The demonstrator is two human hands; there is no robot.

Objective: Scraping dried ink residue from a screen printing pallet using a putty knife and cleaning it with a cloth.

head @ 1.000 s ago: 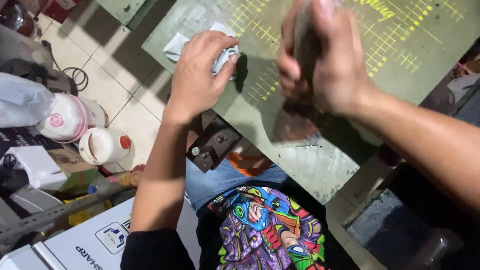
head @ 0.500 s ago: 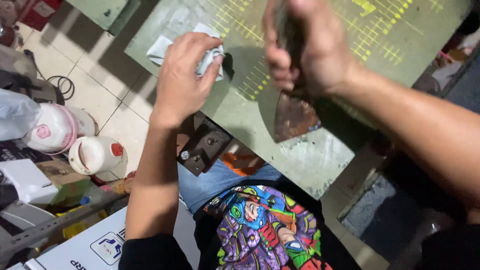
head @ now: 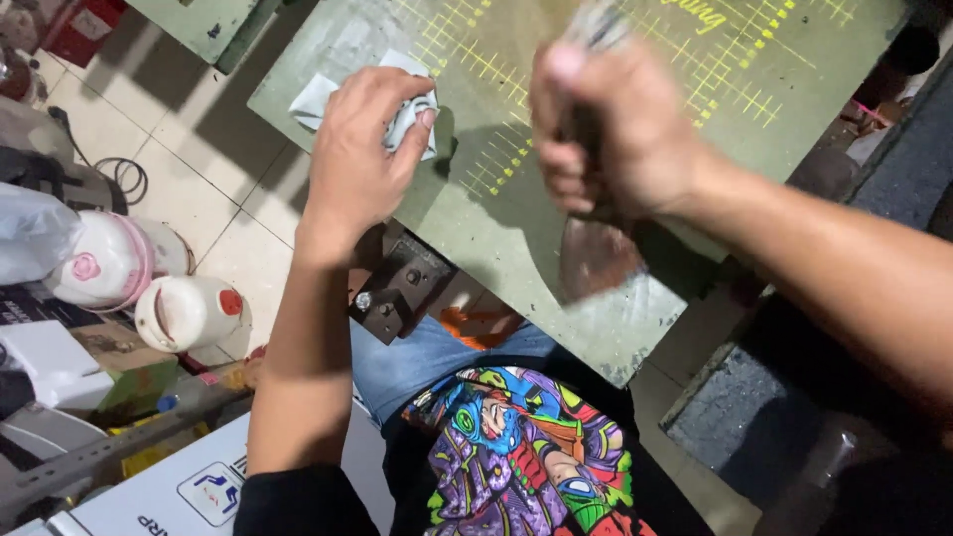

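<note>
The scraper (head: pixel 599 260) sits centre frame, blade on the green board (head: pixel 516 213); my right hand (head: pixel 620 134) stays fisted round its handle; I'd keep it flat while my left hand (head: pixel 357 159) pinches the cloth (head: pixel 409 117), upper left.

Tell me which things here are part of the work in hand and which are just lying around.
In use:
left hand pressing a pale cloth
right hand gripping a rusty scraper
green gridded board

Lying about:
white jugs on the floor
coiled cable
plastic bag
white carton
</note>
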